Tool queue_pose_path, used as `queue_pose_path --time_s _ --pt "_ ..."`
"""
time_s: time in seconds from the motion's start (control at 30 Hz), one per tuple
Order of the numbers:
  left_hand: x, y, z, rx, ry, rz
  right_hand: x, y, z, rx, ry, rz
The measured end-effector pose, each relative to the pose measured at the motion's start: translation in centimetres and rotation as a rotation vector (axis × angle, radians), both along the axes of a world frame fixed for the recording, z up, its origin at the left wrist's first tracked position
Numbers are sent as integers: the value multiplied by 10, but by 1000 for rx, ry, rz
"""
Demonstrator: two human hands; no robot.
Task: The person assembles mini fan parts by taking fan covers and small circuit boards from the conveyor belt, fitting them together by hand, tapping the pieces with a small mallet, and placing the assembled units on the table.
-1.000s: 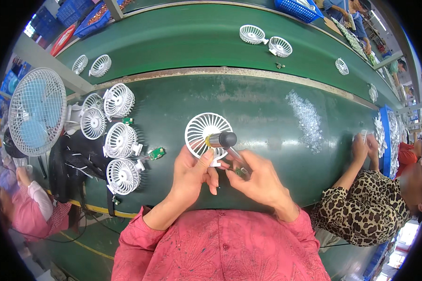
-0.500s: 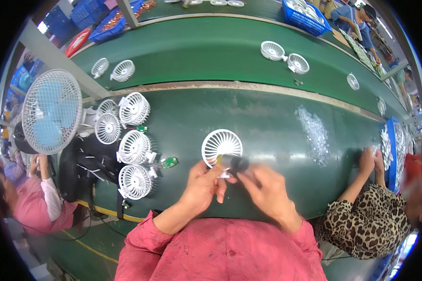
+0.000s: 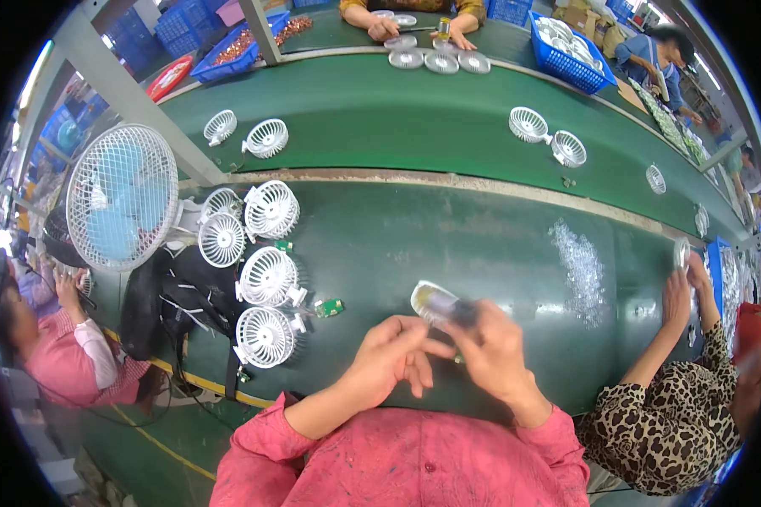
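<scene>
A white fan housing (image 3: 421, 296) stands tilted in front of me, seen nearly edge-on, its lower part hidden by my hands. My right hand (image 3: 495, 351) is closed round a short black-and-yellow tool (image 3: 463, 313), which is smeared by motion and crosses the housing. Beside it on the left, my left hand (image 3: 389, 359) has curled fingers, with fingertips reaching towards the right hand. What those fingers grip is hidden. A tiny green bit (image 3: 458, 359) shows between the hands.
Several white fan housings (image 3: 265, 336) and a green circuit board (image 3: 330, 308) lie to the left, near a larger fan (image 3: 122, 198). Clear small pieces (image 3: 577, 270) are spread at right. Beyond runs a green belt (image 3: 397, 114) with more housings. Co-workers sit left, right and across.
The housing has gone from lying face-up to tilted edge-on, and the tool has shifted right with my right hand. The whole view has moved, bringing a co-worker's hands into sight across the belt.
</scene>
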State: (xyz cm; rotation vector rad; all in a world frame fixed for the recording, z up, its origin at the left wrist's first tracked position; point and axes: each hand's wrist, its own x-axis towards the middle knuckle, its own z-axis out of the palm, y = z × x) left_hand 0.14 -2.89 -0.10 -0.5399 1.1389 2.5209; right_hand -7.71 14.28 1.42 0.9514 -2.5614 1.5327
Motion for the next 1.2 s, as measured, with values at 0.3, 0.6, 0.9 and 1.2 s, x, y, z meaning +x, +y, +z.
queue_pose_path --time_s 0.3,0.6,0.9,1.2 --pt "0 20 -17 -1528 952 44 -38 10 -21 -158 -851 -256" --pt "-10 18 -27 -1762 949 -37 -32 38 -28 394 -61 -137" --pt "-12 19 -29 -1747 946 -12 14 48 1 25 42 -252" --pt "-8 20 -30 -1745 902 -30 -13 90 -17 156 -524 -502"
